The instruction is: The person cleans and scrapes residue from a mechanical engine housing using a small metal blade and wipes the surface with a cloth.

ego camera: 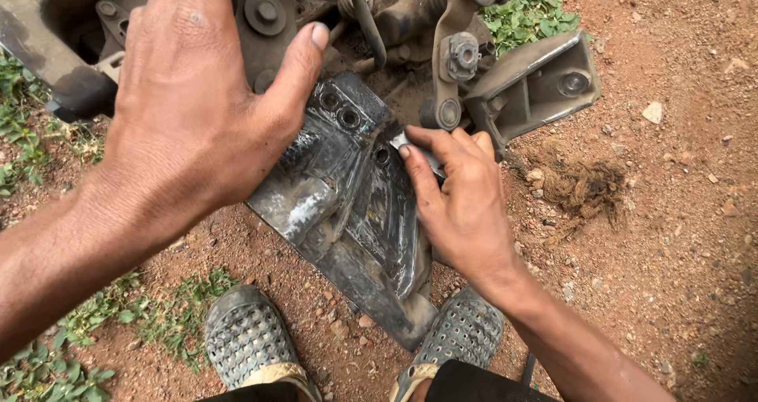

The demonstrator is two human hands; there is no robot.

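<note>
A dark, greasy metal bracket plate [347,212] with bolt holes lies on red dirt, leaning against a larger vehicle assembly [442,46]. My left hand [189,110] rests on the upper left of the plate, thumb stretched toward the assembly, fingers spread over the metal. My right hand [458,197] pinches a small silvery metal tool [403,141] and presses its tip near a hole on the plate's upper right edge. What the tool is exactly, I cannot tell.
Two grey perforated shoes [245,335] [462,331] stand at the bottom on the dirt. A metal mount with a bolt hole [545,86] sticks out at upper right. Green weeds [47,370] grow at left; small stones [652,111] are scattered to the right.
</note>
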